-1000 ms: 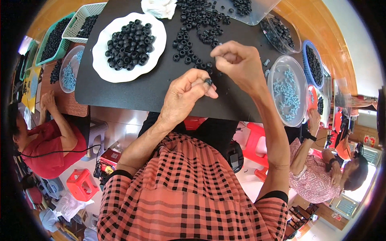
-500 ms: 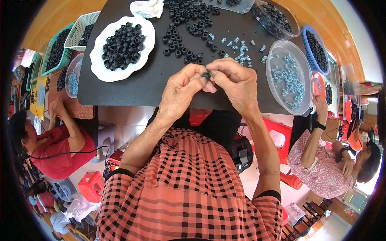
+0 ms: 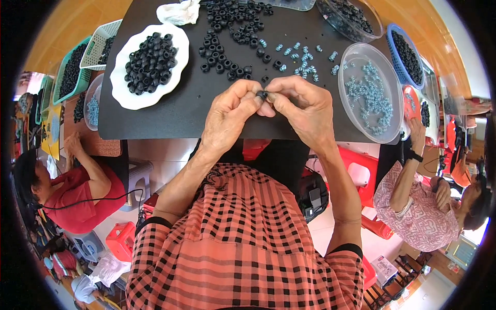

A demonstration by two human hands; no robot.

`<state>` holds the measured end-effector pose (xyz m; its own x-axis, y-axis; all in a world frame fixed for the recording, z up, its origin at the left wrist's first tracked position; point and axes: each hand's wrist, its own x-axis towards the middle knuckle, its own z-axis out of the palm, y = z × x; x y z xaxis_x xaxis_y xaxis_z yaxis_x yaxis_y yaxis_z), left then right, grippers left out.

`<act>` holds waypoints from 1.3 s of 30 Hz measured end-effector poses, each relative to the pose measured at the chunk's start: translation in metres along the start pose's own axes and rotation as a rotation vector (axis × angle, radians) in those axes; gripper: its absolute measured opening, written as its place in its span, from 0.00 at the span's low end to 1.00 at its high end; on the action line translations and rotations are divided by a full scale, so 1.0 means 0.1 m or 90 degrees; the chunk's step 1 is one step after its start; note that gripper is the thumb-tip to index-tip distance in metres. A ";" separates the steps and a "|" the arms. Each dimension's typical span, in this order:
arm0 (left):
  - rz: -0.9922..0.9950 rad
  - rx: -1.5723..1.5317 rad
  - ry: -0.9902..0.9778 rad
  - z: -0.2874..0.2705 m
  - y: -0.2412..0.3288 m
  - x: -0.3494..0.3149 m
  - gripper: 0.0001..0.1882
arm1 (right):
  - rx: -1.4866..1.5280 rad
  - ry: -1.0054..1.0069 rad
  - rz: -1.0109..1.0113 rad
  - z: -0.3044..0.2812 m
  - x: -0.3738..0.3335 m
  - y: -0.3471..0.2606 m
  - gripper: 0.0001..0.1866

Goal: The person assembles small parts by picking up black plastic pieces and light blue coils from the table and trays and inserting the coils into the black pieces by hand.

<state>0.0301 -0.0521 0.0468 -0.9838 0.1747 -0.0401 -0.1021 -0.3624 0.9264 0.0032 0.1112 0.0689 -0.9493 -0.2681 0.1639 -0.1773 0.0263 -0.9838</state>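
Close to the table's near edge, my left hand [image 3: 227, 113] and my right hand [image 3: 307, 109] meet fingertip to fingertip. Between them they pinch a small round black bead-like piece [image 3: 262, 95], mostly covered by the fingers. Just beyond my hands lie loose hollow black pieces [image 3: 219, 58] of the same look. Small blue-and-white striped, coil-like pieces [image 3: 305, 67] are scattered ahead of my right hand. On the left, a white scalloped plate [image 3: 120, 93] carries a heap of the black pieces. A round clear tub [image 3: 345, 111] with blue coil-like pieces stands at the right.
A crumpled white cloth [image 3: 178, 13] lies at the far left of the dark table [image 3: 155, 121]. Another clear tub [image 3: 380, 31] and a blue basket [image 3: 391, 51] hold black pieces at far right. Co-workers sit on both sides, one in a red top [image 3: 85, 199], one in a patterned top [image 3: 413, 222].
The black piece sits slightly differently between my fingertips, and both hands still hold it. The table and its contents have shifted a little leftward in view.
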 end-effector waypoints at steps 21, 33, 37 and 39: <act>-0.053 -0.225 0.022 0.11 -0.03 0.02 0.09 | -0.213 0.034 -0.161 0.06 -0.06 0.05 0.18; -0.087 -0.281 0.026 0.08 -0.08 0.03 0.08 | -0.417 0.087 -0.364 0.09 -0.02 0.16 0.20; -0.073 -0.269 0.013 0.07 -0.09 0.04 0.07 | -0.446 0.097 -0.420 0.13 0.02 0.19 0.20; -0.070 -0.263 0.024 0.06 -0.12 0.05 0.07 | -0.351 0.087 -0.311 0.12 -0.01 0.17 0.20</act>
<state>0.0271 -0.0415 0.0382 -0.9676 0.2025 -0.1506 -0.2497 -0.6815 0.6879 0.0044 0.1004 0.0508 -0.7468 -0.2525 0.6153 -0.6571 0.4230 -0.6239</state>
